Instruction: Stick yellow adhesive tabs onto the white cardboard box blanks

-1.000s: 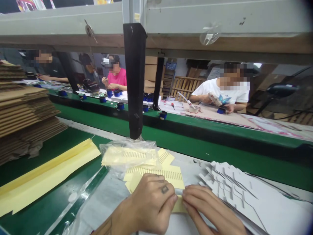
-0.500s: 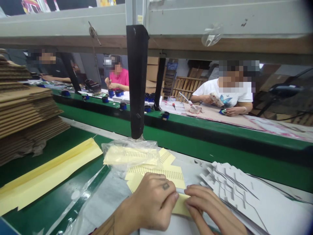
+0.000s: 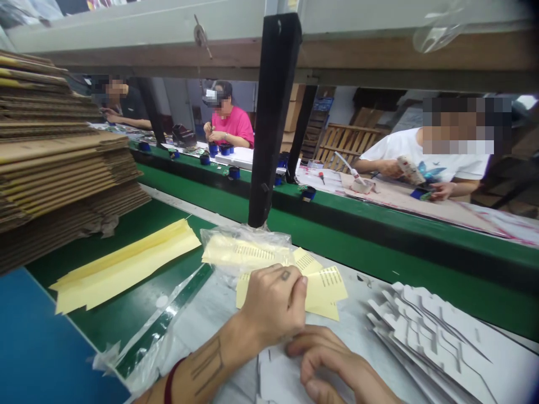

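My left hand (image 3: 275,306) is closed, its thumb pressed to the curled fingers, in front of a loose pile of yellow printed label sheets (image 3: 326,286). Whatever it may pinch is hidden. Lower down, my right hand (image 3: 337,362) has its fingers loosely bent and apart, over a flat white card piece (image 3: 269,373) that it partly covers. Behind the label pile lies a clear plastic bag (image 3: 248,247) with more yellow sheets inside. A stack of white die-cut cards (image 3: 429,331) lies to the right of my right hand.
Long yellow folded paper strips (image 3: 130,264) lie at left on the green surface. Flattened brown cartons (image 3: 63,157) are piled at far left. A black-wrapped post (image 3: 273,118) stands ahead, under a shelf. Across the green conveyor belt (image 3: 362,252), several co-workers sit near blue round parts.
The view has swung left. My left hand has moved away from my right hand, towards the label pile. The yellow piece between my hands no longer shows there.
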### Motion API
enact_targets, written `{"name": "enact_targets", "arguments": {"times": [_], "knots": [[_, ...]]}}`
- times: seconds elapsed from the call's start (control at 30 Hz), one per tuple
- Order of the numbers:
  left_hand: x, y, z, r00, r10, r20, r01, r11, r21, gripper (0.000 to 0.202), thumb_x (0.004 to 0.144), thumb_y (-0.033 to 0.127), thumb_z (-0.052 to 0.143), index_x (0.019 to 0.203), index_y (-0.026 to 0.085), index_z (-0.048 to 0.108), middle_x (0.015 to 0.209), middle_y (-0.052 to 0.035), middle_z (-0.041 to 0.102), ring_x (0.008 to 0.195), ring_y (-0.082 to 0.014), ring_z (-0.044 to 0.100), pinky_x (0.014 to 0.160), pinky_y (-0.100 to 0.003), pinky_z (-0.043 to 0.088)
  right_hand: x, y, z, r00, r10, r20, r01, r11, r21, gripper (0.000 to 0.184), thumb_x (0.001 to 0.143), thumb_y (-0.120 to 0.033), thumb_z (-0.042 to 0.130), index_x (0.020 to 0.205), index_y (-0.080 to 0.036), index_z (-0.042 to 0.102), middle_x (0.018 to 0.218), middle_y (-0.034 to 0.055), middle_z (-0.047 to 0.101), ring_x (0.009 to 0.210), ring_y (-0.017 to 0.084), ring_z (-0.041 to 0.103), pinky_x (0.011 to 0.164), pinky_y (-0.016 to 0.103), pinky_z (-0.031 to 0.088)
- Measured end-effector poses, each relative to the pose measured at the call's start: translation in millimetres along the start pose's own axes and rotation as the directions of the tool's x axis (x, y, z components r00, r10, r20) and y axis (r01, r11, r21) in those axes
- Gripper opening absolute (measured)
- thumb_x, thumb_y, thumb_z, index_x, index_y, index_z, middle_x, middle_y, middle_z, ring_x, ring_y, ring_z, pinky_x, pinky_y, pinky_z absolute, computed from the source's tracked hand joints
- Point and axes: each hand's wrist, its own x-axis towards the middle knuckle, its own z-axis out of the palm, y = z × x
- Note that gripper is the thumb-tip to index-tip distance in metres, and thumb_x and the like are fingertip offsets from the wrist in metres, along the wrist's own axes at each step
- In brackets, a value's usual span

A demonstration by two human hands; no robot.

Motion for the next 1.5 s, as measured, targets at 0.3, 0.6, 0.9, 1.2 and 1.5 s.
{"name": "enact_targets", "arguments": {"times": [0.3,0.6,0.9,1.2,1.5], "knots": [[-4,0,5.0,0.997,0.065,-0.028,-0.064,0.997,0.039,0.023,0.085,0.017,0.043,0.064,0.019,0.053,0.054,-0.0021,0.058,0.05,-0.0168,0.056,0.05,-0.032,0.04,13,23,32,0.993,0.103,0.057,-0.076,0.932,-0.354,0.016,0.064,-0.005,0.054,0.065,-0.021,0.056,0.078,0.003,0.065,0.072,0.018,0.062,0.061,0.026,0.045],[-4,0,6.4,0.997,0.065,-0.051,-0.063,0.997,0.047,0.022,0.084,0.017,0.043,0.064,0.019,0.054,0.054,-0.0027,0.06,0.05,-0.0177,0.057,0.049,-0.032,0.042,17,28,38,0.999,-0.032,-0.002,0.027,0.872,-0.49,0.011,0.069,-0.014,0.047,0.068,-0.022,0.055,0.064,0.0031,0.064,0.053,0.016,0.057,0.048,0.026,0.038],[-4,1,6.3,0.996,0.065,-0.064,-0.062,0.997,0.047,0.023,0.083,0.017,0.044,0.063,0.018,0.056,0.053,-0.0028,0.06,0.049,-0.0176,0.057,0.049,-0.032,0.042,17,6,22,0.998,-0.041,0.055,0.06,0.909,-0.412,0.017,0.075,-0.011,0.046,0.074,-0.022,0.059,0.072,0.0031,0.068,0.058,0.016,0.063,0.052,0.025,0.047],[-3,0,6.2,0.994,0.073,-0.077,-0.071,0.997,0.037,0.022,0.083,0.017,0.045,0.064,0.018,0.056,0.054,-0.0032,0.06,0.05,-0.0168,0.057,0.051,-0.031,0.042,21,-5,22,0.992,0.077,0.099,-0.01,0.836,-0.548,0.019,0.078,-0.01,0.043,0.074,-0.02,0.059,0.074,0.0088,0.067,0.061,0.021,0.064,0.052,0.028,0.05],[-3,0,7.2,0.992,0.079,-0.096,-0.075,0.996,0.048,0.024,0.083,0.016,0.045,0.061,0.017,0.056,0.051,-0.0014,0.058,0.047,-0.0155,0.054,0.05,-0.03,0.041,17,4,29,0.963,0.235,0.134,-0.128,0.833,-0.539,0.02,0.082,-0.014,0.044,0.085,-0.021,0.062,0.089,0.0101,0.068,0.074,0.025,0.064,0.065,0.037,0.052]]}}
